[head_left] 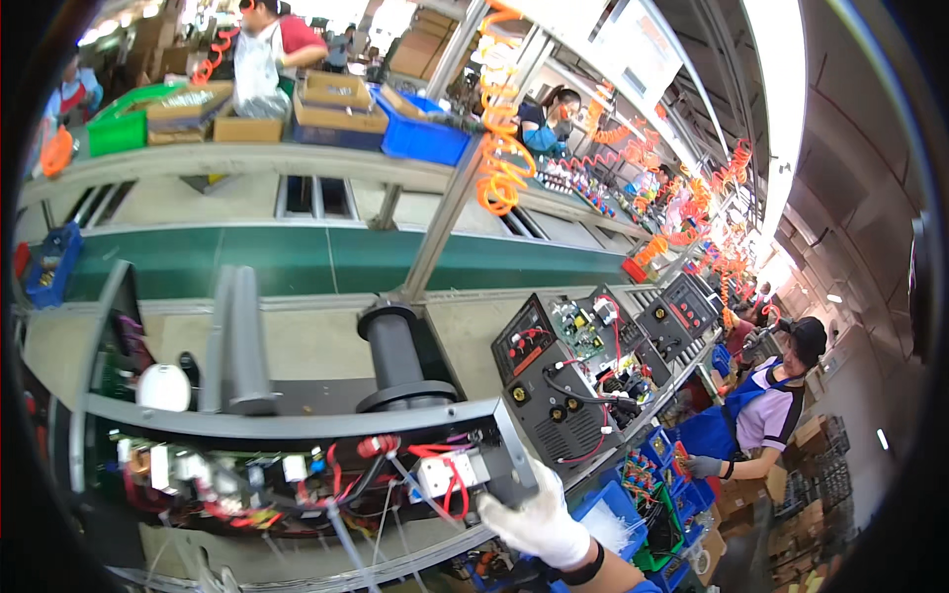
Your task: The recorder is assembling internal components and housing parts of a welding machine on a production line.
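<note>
A long grey-framed metal chassis [287,425] stands open on the bench in front of me, its wires and circuit parts exposed on the near side. My right hand [539,519], in a white glove, is closed around the chassis's right end, thumb toward the wires. Close to that thumb is a white block [450,474] with red wires. At the lower left, a pale blurred shape behind loose wires may be my left hand [215,573]; its fingers cannot be made out. A black spool-shaped cylinder [397,351] stands just behind the chassis.
Several black machine units with open circuitry [583,346] stand to the right. Beyond the bench runs a green conveyor belt [376,262]. Blue parts bins [608,514] lie at lower right, near a co-worker [771,405] in a cap. Orange coiled hoses [504,148] hang overhead beside a metal post.
</note>
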The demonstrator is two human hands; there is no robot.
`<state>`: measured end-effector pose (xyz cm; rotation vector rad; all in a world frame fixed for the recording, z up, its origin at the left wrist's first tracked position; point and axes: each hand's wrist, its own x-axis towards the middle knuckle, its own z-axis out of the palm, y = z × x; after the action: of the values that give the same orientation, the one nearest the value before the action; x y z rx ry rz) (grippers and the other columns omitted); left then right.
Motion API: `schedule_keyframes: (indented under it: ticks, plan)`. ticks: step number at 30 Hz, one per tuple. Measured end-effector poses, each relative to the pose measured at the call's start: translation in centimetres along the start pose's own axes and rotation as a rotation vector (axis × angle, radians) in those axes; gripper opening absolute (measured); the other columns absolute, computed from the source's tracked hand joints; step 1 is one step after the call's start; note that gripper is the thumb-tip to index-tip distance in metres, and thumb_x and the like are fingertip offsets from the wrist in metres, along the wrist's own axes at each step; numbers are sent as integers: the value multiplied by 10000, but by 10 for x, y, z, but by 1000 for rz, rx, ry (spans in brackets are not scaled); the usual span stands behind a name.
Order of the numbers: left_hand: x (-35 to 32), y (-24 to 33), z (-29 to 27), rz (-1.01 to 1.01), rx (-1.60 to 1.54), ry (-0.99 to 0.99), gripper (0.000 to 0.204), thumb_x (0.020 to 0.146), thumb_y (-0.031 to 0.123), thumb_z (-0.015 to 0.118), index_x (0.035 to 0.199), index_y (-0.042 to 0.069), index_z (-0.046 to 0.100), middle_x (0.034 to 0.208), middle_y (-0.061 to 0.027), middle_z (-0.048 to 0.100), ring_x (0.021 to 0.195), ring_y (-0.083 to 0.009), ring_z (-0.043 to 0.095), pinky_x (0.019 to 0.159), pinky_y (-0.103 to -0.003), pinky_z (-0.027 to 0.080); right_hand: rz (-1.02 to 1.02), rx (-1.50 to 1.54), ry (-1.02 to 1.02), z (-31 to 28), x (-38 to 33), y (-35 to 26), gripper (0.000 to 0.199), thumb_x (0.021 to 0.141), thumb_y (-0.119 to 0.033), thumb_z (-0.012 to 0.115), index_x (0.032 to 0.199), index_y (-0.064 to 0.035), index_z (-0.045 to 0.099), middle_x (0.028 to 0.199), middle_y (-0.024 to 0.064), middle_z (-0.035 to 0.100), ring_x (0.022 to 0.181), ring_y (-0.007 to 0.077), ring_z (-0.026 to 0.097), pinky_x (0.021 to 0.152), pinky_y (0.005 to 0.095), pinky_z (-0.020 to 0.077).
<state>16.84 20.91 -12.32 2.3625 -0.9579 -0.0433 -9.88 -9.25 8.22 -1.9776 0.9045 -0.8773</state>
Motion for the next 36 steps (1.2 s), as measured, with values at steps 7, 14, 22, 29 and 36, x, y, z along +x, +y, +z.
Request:
schedule_keyframes:
  ticks: [7, 14, 22, 29, 36]
  plan:
    - [-60, -39, 84, 334, 443, -392, 457, 961, 243, 572, 1389, 95, 508, 1200, -213, 626, 981, -377, 614, 800, -448, 536, 216, 16, -50, 2, 1, 1, 812, 743, -129, 764, 1422, 84, 373, 1103, 182, 627, 974, 246, 647, 866, 334, 503]
    - [-62, -30, 94, 254, 390, -423, 428, 974, 244, 549, 1375, 97, 521, 1208, -208, 625, 957, -373, 622, 774, -441, 539, 190, -35, -118, -6, 19, -3, 780, 743, -48, 688, 1436, 88, 359, 1064, 167, 657, 902, 202, 659, 810, 310, 516]
    - [-48, -22, 81, 386, 453, -352, 398, 990, 246, 523, 1359, 100, 535, 1218, -201, 623, 930, -367, 631, 744, -433, 542, 307, -22, 7, -7, 4, -5, 371, 794, 27, 668, 1153, 59, 582, 1009, 96, 686, 900, 142, 652, 784, 294, 522]
    - [-39, -11, -5, -144, 144, -461, 452, 998, 271, 510, 1386, 40, 520, 1067, -284, 662, 861, -412, 644, 739, -473, 498, 167, -184, -24, -14, -3, 7, 602, 750, -18, 699, 1288, 126, 471, 982, 122, 648, 845, 179, 645, 780, 314, 522]
    - [-46, -22, -56, -388, 4, -418, 423, 987, 257, 543, 1355, 48, 562, 1105, -281, 656, 948, -420, 660, 782, -443, 526, 134, -33, 80, -18, -3, 16, 246, 790, 57, 636, 1021, 24, 559, 898, 19, 608, 759, 68, 550, 695, 238, 473]
